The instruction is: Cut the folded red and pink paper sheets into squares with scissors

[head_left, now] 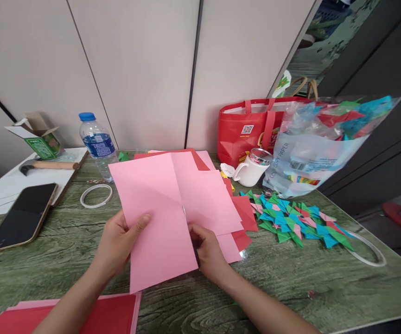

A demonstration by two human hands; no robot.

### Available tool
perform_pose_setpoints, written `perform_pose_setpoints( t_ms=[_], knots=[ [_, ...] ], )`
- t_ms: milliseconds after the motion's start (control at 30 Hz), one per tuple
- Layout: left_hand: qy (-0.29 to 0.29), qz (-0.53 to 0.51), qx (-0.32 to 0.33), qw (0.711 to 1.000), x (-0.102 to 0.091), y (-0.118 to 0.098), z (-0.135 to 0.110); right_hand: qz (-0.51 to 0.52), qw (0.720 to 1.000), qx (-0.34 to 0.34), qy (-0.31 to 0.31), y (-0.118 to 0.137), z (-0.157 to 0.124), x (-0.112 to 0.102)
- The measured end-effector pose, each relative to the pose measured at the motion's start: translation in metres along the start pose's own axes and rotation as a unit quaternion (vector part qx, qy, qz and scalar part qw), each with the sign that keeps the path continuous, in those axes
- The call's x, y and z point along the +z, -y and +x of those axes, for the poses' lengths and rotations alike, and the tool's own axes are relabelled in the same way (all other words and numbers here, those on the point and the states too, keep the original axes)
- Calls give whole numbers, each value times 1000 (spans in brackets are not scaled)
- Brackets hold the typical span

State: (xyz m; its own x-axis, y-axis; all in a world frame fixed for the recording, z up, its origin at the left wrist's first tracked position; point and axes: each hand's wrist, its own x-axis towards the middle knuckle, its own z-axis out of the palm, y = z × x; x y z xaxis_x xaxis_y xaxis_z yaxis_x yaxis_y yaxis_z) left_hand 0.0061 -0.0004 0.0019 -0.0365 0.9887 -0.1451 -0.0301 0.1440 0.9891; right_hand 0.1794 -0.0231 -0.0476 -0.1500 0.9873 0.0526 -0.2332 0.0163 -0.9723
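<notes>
A sheet of pink paper (pixel 155 222) is held up above the table, tilted, with a crease running down from its top edge. My left hand (pixel 122 239) pinches its left part, thumb on the front and fingers behind. Along the crease line, the lower part of the sheet is parted. My right hand (pixel 207 253) is closed at that slit, round a cutting tool with a thin shiny blade (pixel 184 211); most of the tool is hidden, so I cannot tell its exact kind. The sheet's right half (pixel 209 199) extends above my right hand, over other pink and red sheets (pixel 245 213).
Folded paper pieces (pixel 294 220) and a tape ring (pixel 370 250) lie right, before a white mug (pixel 254 167), plastic bag (pixel 311 157) and red bag (pixel 235 134). Left are a bottle (pixel 98 144), another tape ring (pixel 96 196), phone (pixel 22 215), wooden-handled tool (pixel 56 165) and red paper stack (pixel 111 315).
</notes>
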Motion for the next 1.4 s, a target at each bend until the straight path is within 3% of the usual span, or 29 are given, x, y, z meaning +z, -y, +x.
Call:
perform_pose_setpoints(
  t_ms=[100, 333, 733, 1400],
  knots=[
    [-12, 43, 6, 999, 1, -2, 0, 9, 1000, 4, 18, 1, 0, 0],
    [32, 93, 14, 995, 1, 0, 2, 44, 997, -36, 53, 9, 0, 1],
    [69, 84, -5, 994, 0, 0, 1, 40, 997, -56, 39, -1, 2, -1],
    [75, 119, 19, 990, -1, 0, -1, 41, 997, -51, 30, -1, 2, -1]
  ],
)
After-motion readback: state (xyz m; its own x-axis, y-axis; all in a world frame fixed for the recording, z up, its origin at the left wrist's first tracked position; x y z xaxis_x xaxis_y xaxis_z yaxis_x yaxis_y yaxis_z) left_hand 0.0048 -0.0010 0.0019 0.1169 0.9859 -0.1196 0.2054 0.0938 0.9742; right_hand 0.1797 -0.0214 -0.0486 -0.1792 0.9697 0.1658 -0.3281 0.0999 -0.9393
